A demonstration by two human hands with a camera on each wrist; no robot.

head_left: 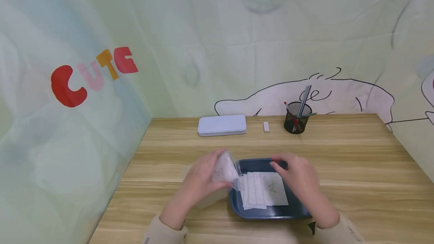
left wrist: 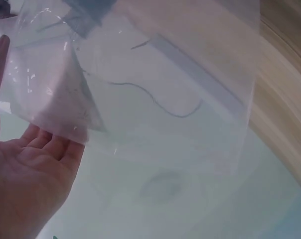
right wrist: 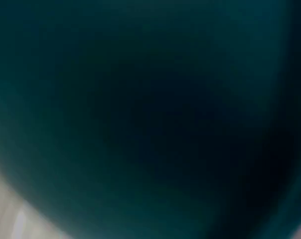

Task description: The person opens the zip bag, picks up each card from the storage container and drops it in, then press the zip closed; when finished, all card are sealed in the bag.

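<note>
My left hand (head_left: pixel 203 179) grips a clear plastic sleeve (head_left: pixel 226 168) at the left rim of a dark blue tray (head_left: pixel 271 212); a white card shows inside it. The left wrist view shows my palm (left wrist: pixel 26 184) under the clear sleeve (left wrist: pixel 155 99), with the white card (left wrist: pixel 58 107) against my fingers. My right hand (head_left: pixel 298 179) hovers over the tray's right half, fingers loosely bent toward the far rim, with nothing visibly in it. A fanned stack of white cards (head_left: pixel 264 192) lies in the tray. The right wrist view shows only dark blurred tray surface (right wrist: pixel 150 119).
A white pencil case (head_left: pixel 222 125), a small white eraser (head_left: pixel 266 126) and a black mesh pen holder (head_left: pixel 296 119) stand along the back of the wooden table (head_left: pixel 356 161). Patterned fabric walls close in on the left and behind.
</note>
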